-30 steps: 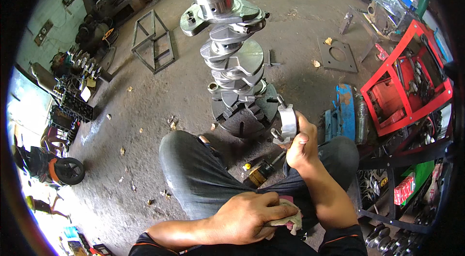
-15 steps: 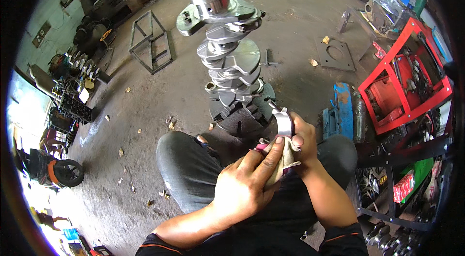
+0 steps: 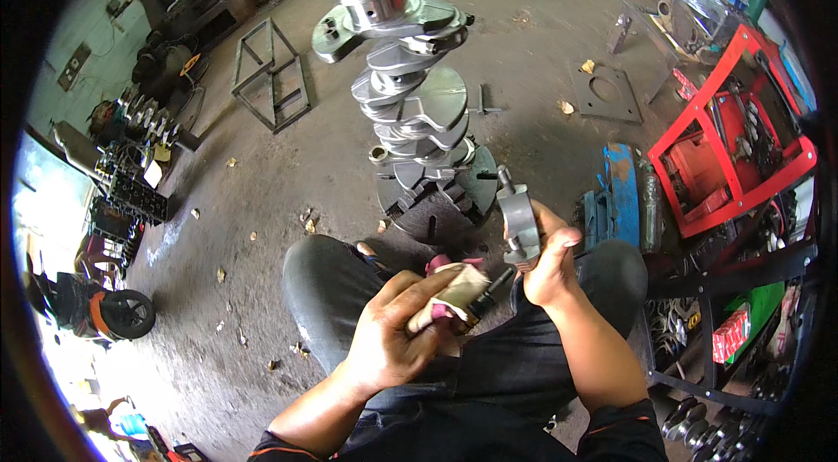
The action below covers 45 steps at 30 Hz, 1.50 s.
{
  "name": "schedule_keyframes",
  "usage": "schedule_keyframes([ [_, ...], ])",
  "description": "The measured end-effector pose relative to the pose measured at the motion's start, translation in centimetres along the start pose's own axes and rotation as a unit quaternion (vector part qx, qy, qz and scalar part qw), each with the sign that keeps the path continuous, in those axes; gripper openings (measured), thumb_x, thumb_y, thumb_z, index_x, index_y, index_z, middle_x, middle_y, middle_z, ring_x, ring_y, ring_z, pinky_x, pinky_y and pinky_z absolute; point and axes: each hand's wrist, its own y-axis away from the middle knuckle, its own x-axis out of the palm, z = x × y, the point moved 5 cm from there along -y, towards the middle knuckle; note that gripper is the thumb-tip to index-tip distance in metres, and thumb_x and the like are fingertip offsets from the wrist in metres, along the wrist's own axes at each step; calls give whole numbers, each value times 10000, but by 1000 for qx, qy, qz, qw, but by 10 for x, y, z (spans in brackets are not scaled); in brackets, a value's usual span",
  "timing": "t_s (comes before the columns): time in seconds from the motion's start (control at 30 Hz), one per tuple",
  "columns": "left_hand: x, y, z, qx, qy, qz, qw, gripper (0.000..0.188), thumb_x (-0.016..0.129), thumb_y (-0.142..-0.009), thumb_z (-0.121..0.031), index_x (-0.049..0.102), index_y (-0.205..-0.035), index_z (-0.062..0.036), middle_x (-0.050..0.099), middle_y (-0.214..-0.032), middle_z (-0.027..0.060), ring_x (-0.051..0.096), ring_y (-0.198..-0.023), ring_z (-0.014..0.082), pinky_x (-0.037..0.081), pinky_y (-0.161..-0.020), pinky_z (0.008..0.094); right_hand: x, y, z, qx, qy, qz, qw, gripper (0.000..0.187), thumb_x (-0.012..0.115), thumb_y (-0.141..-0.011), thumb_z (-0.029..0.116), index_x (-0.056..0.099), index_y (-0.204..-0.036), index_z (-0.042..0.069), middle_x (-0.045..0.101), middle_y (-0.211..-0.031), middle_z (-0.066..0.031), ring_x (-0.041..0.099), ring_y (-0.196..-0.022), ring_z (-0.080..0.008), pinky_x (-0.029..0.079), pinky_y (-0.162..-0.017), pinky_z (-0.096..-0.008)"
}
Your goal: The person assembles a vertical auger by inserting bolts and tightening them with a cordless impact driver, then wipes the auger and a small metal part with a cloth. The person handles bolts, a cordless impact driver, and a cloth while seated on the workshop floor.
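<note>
My right hand [image 3: 553,265] grips a grey, half-round metal bearing cap [image 3: 524,217] by its outer side, with its hollow facing left and a bolt at each end. In my left hand [image 3: 393,335] is a crumpled beige and dark pink rag [image 3: 454,294], held between thumb and fingers and apart from the cap. A dark bolt-like rod [image 3: 499,282] shows just beyond the rag; whether my left hand holds it I cannot tell. Ahead of my knees a large bare-metal crankshaft [image 3: 428,99] stands upright on a round, slotted chuck [image 3: 430,213].
A red metal frame [image 3: 690,143] and a rack with parts stand at the right, beside a blue metal block [image 3: 621,191]. On the floor lie a rectangular steel frame [image 3: 272,78] and a plate with a round hole [image 3: 605,95]. Engine parts [image 3: 131,191] line the left.
The rag has come away from the cap as my left hand moved left and down. My right hand has turned the cap, so its hollow side now faces left.
</note>
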Motion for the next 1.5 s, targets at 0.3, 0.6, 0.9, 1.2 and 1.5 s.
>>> schedule_keyframes([
  [0.3,3,-22,-35,99,-124,6,987,622,878,-634,-158,676,-1220,-104,655,-1014,96,666,-838,290,556,-708,378,15,-3,-10,-35,5,89,995,1147,129,-663,992,559,-1003,-15,579,-751,-27,662,-828,-149,563,-750,-353],
  [0.6,-19,-11,15,-25,36,15,999,440,563,-742,70,673,-1163,5,678,-1023,151,642,-929,286,502,-869,369,13,5,-8,24,-108,203,973,1221,166,-556,1071,549,-996,-3,565,-813,-7,493,-613,-28,415,-499,-181],
  [0.9,-37,-11,2,111,-24,-76,991,421,609,-730,66,691,-1137,-3,680,-1040,127,631,-882,276,511,-817,344,23,8,1,-49,-43,270,961,1333,51,-611,1025,618,-1095,-79,679,-901,-92,620,-809,-141,498,-682,-301],
  [1.2,-22,-21,-5,112,-93,20,989,492,810,-731,-133,688,-1208,-122,644,-1002,114,666,-869,297,548,-742,377,32,15,1,-49,-69,276,957,1385,44,-591,1031,617,-1125,-112,700,-980,-137,647,-918,-187,517,-783,-346],
  [1.5,-73,-12,17,58,-13,-76,995,416,571,-748,19,679,-1150,9,703,-1163,161,644,-977,312,489,-922,382,34,20,4,18,-129,323,937,359,664,-906,407,600,-852,58,587,-735,21,542,-652,-62,433,-589,-231],
])
